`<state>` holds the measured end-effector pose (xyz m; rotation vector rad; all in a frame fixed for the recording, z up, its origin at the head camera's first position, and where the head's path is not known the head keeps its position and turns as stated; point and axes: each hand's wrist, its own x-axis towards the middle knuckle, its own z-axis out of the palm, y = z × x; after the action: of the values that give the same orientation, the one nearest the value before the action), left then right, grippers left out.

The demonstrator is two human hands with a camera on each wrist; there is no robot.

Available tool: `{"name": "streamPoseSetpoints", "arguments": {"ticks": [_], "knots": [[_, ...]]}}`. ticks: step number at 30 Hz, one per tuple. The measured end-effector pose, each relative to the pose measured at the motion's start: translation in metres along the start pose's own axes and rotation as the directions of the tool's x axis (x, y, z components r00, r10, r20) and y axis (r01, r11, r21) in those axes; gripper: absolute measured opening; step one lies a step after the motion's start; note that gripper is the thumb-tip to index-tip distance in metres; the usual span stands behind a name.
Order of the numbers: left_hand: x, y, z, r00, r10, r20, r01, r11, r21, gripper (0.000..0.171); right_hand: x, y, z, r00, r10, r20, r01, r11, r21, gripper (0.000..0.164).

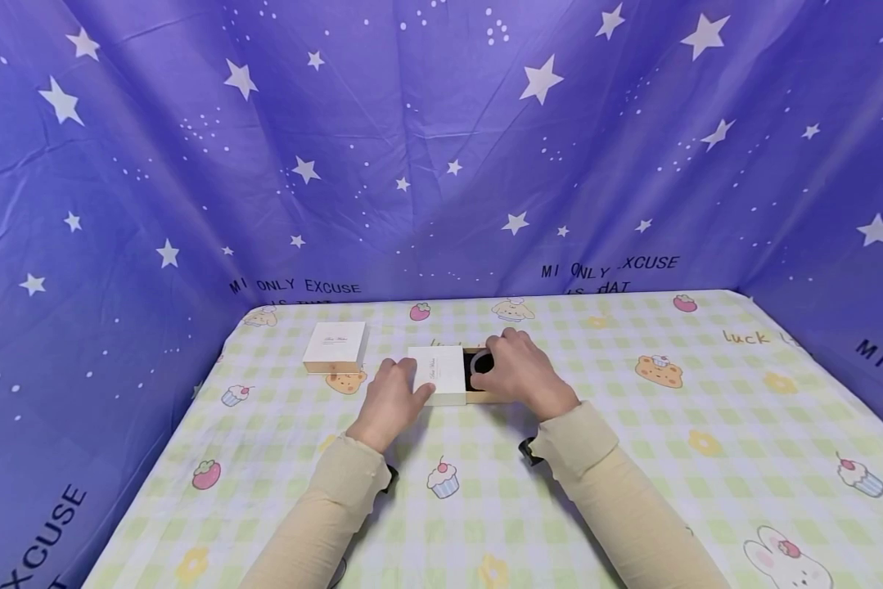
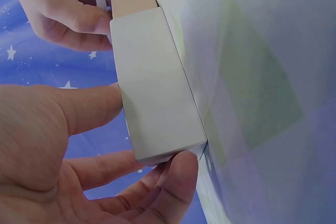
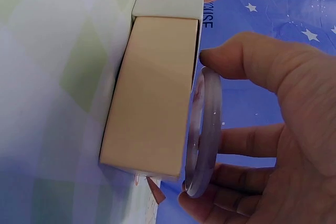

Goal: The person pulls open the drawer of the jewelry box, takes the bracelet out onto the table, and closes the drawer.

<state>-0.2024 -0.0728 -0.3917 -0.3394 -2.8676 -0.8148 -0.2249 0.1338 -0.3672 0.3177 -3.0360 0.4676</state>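
Observation:
A white drawer-style box (image 1: 447, 388) with small print on its top lies on the table, its tan inner drawer (image 3: 147, 93) pulled out to the right. Black lining shows inside the drawer in the head view. My left hand (image 1: 391, 399) holds the left part of the white sleeve, thumb on top and fingers at its end. Over the open drawer, my right hand (image 1: 524, 375) grips a translucent pale-lavender bangle (image 3: 211, 124) by opposite sides of its rim. In the right wrist view the bangle sits just above the drawer's top edge.
Another white box (image 1: 335, 342) with a tan side stands closed to the left, behind my left hand. A brown ribbon tab (image 3: 156, 191) sticks out from the drawer's end. A checked cloth (image 1: 596, 491) covers the table, and a purple star-patterned curtain (image 1: 426, 147) hangs behind.

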Motion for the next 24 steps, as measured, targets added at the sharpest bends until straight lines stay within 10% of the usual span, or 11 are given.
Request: {"name": "streamPoseSetpoints", "arguments": {"ticks": [24], "knots": [[-0.0002,0.0005,-0.0011,1.0,0.01,-0.004,-0.01,1.0,-0.017,0.029,-0.0046,0.0069,-0.0099,0.997,0.069,0.04,-0.07,0.997,0.026,0.054]]}}
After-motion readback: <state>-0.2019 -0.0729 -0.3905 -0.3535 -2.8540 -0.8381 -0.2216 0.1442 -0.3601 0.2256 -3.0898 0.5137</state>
